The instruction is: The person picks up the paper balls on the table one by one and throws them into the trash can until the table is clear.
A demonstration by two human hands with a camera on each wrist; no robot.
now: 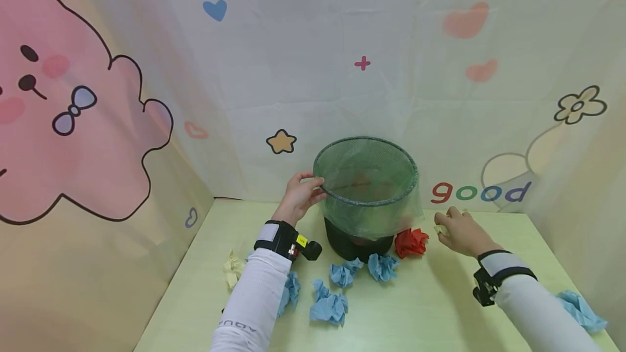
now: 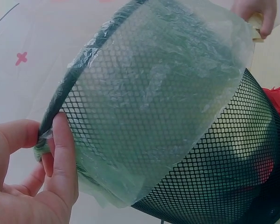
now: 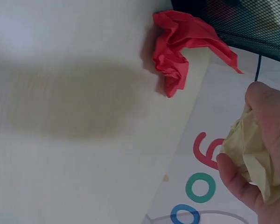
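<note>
A black mesh wastebasket (image 1: 359, 246) stands against the back wall, its rim wrapped in a thin green plastic bag (image 1: 367, 216) that hangs over the outside. My left hand (image 1: 299, 195) pinches the basket's rim on the left, thumb on one side and fingers on the other, as the left wrist view shows. To the right of the basket, above the table, my right hand (image 1: 462, 231) holds a crumpled pale yellow paper ball (image 3: 252, 154). Crumpled red paper (image 1: 411, 243) lies beside the basket's base. Through the mesh, some yellow and red show inside.
Several crumpled blue papers (image 1: 329, 306) lie on the table (image 1: 415, 319) in front of the basket. Another blue paper (image 1: 582, 311) is near the right edge, and a pale yellow paper (image 1: 233, 269) lies left of my left forearm. A printed cloth (image 1: 274, 58) hangs close behind.
</note>
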